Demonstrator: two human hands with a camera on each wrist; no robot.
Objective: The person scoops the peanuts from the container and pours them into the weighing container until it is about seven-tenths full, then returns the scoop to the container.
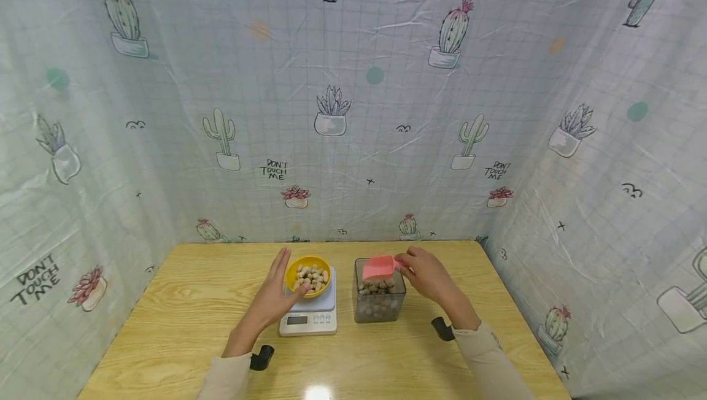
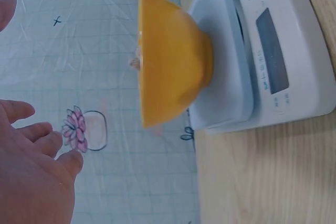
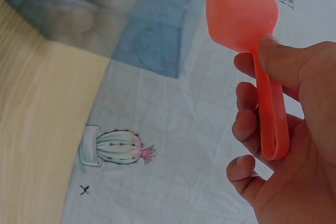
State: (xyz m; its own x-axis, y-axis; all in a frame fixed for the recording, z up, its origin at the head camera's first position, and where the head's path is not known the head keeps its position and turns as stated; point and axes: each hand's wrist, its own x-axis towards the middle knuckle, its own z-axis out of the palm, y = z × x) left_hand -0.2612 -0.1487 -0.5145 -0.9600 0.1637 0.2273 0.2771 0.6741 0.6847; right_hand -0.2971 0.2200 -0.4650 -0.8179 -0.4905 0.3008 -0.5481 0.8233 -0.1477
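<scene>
My right hand (image 1: 425,272) grips the handle of a pinkish-red scoop (image 3: 241,11), its thumb laid along the top of the handle. In the head view the scoop is over a translucent grey square container (image 1: 378,309) that has peanuts in the shell (image 1: 377,287) inside. My left hand (image 1: 276,294), fingers extended, is beside a yellow bowl (image 1: 289,272) and holds nothing. Shelled-looking or whole nuts (image 1: 311,278) lie in the bowl; their exact kind is hard to tell. The bowl rests on a white digital kitchen scale (image 2: 302,51), whose display (image 2: 273,51) shows no legible reading.
The wooden table (image 1: 188,308) has its back edge against a hanging curtain (image 1: 353,161) printed with cacti, which also encloses both sides. Black wrist pieces (image 1: 262,357) are on both forearms. The scale and container stand apart, with a gap between them.
</scene>
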